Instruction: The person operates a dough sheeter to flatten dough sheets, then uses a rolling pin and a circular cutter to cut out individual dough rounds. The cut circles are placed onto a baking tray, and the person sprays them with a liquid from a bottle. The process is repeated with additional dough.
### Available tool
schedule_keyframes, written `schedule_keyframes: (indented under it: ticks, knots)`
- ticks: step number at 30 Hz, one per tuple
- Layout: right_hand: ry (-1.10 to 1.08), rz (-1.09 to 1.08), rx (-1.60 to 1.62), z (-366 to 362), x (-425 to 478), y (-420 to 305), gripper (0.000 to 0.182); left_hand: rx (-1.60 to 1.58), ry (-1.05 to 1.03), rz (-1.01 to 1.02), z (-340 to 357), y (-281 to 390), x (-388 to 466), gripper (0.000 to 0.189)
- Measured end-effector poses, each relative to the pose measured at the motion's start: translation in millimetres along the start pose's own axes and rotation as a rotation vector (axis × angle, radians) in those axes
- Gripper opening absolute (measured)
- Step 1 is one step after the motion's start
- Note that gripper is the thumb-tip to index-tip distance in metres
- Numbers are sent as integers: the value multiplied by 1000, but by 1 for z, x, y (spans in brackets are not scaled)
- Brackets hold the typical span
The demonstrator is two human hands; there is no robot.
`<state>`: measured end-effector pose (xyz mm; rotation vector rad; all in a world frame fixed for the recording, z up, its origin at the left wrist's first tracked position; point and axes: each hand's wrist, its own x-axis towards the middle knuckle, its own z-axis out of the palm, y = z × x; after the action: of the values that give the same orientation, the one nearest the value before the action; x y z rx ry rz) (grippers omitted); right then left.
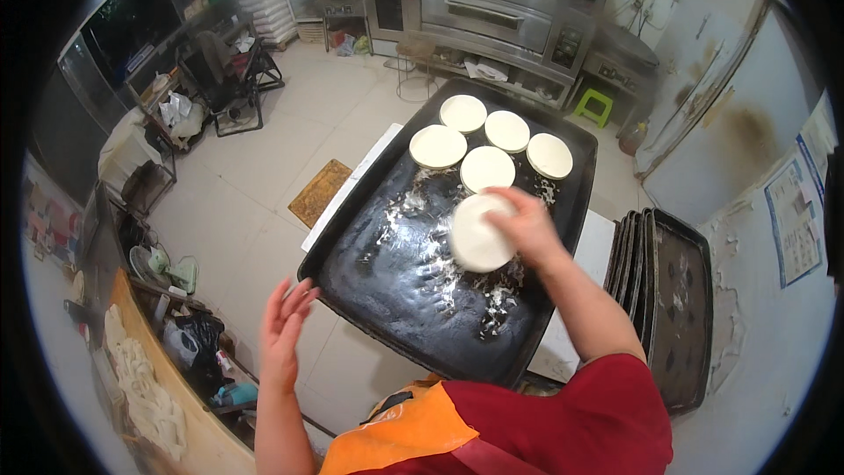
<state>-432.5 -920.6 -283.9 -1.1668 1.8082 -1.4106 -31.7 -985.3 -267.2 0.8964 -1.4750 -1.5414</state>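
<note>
A large black baking tray (395, 264) lies before me, with greasy white smears on its surface. Several round pale dough discs (438, 146) rest on its far part, some looking stacked in layers. My right hand (527, 221) grips the right edge of another pale dough disc (482, 234), which is over the middle of the tray, just nearer to me than the others; both are slightly blurred. Whether this disc touches the tray, I cannot tell. My left hand (287, 320) is raised beside the tray's near left corner, fingers apart, holding nothing.
Black trays (682, 303) stand on edge at the right, by the wall. A white surface (560, 343) shows beneath the big tray. At the lower left, dough strips (145, 389) lie on a wooden worktop (198, 435). A deck oven (488, 6) and a green stool (593, 107) are beyond.
</note>
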Motion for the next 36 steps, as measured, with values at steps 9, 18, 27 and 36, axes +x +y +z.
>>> schedule_keyframes:
  ticks: [9, 18, 27, 36]
  knots:
    - [164, 187, -590, -68, 30, 65, 26, 1328, 1120, -1333, -292, -240, -407, 52]
    - [-422, -370, -132, 187, -39, -92, 15, 1261, 764, -1779, -233, -226, -654, 37]
    - [-1597, -1017, -179, 447, -346, -123, 68, 413, 1310, -745, -173, -88, -551, 29]
    - [-1556, -111, -282, 444, -314, -71, 26, 1033, 1375, -1267, -297, -207, -675, 37]
